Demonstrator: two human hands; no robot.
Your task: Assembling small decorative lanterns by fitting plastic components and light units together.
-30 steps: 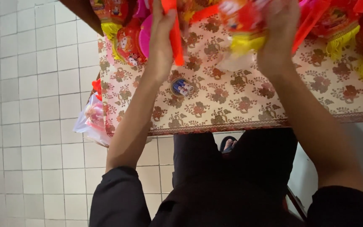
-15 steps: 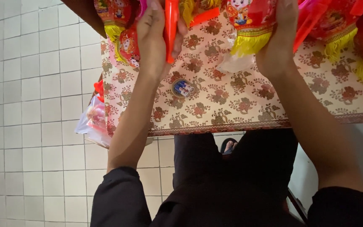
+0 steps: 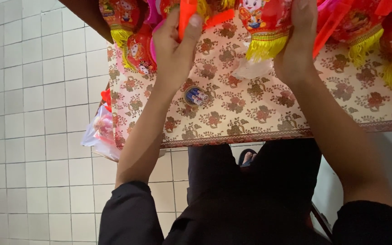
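Both hands now sit higher at 12 o'clock on the floral tablecloth, the left hand pinched on an orange plastic stick and the right hand closed over a red lantern with yellow fringe, which has risen with them.

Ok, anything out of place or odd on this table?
One thing: a clear plastic bag hangs off the floral tablecloth's left edge. Otherwise the red lanterns simply crowd it.

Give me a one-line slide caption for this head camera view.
Left hand pinches an orange stick, right hand holds a red lantern over a flowered tablecloth.
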